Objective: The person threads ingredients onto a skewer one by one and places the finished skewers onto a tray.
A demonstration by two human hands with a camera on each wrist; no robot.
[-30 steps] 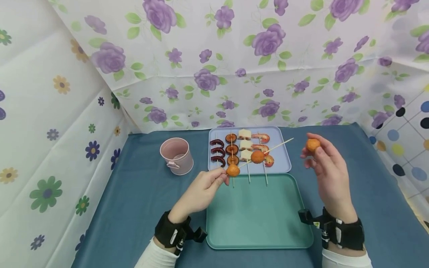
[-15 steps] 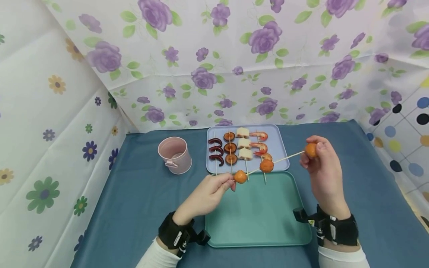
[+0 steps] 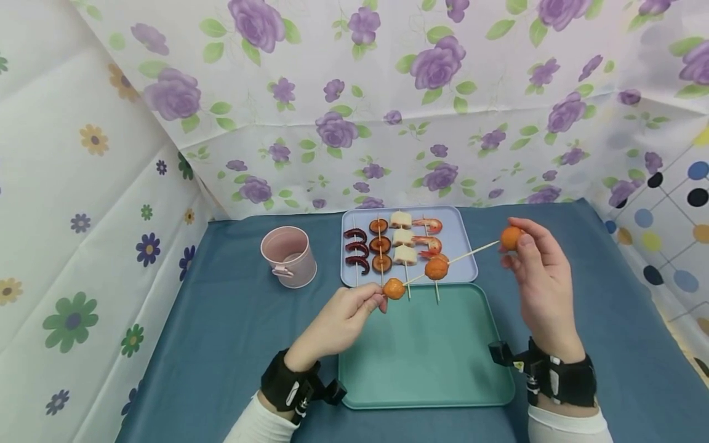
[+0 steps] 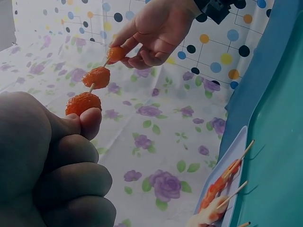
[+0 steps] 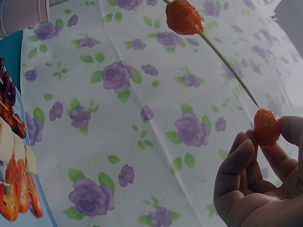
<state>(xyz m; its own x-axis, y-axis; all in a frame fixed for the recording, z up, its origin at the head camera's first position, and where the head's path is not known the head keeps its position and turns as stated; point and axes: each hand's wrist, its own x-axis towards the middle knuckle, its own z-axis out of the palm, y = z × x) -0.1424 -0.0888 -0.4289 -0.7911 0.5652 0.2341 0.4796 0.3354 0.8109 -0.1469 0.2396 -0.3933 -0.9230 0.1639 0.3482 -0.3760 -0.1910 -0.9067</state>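
My left hand (image 3: 340,317) pinches the lower end of a thin wooden skewer (image 3: 477,250), right beside an orange ball (image 3: 394,288) threaded on it. Farther up the stick sits a second orange ball (image 3: 436,267). Between thumb and fingertips, my right hand (image 3: 545,286) pinches a third orange ball (image 3: 511,238). In the right wrist view the skewer's tip meets the top of this third ball (image 5: 267,127). The skewer slants up to the right above the trays. The left wrist view shows the three balls in a line between the hands.
Behind, a pale blue tray (image 3: 469,271) bears skewers of dark curled pieces (image 3: 357,249), mushroom slices (image 3: 380,245), white chunks (image 3: 404,255) and shrimp (image 3: 429,226). A green tray (image 3: 426,357) lies in front. A pink bucket (image 3: 289,255) stands left. Patterned cloth walls surround the table.
The third ball in my right hand was apart from the skewer; the tip has come to meet it. My left hand and the skewer have moved slightly right.
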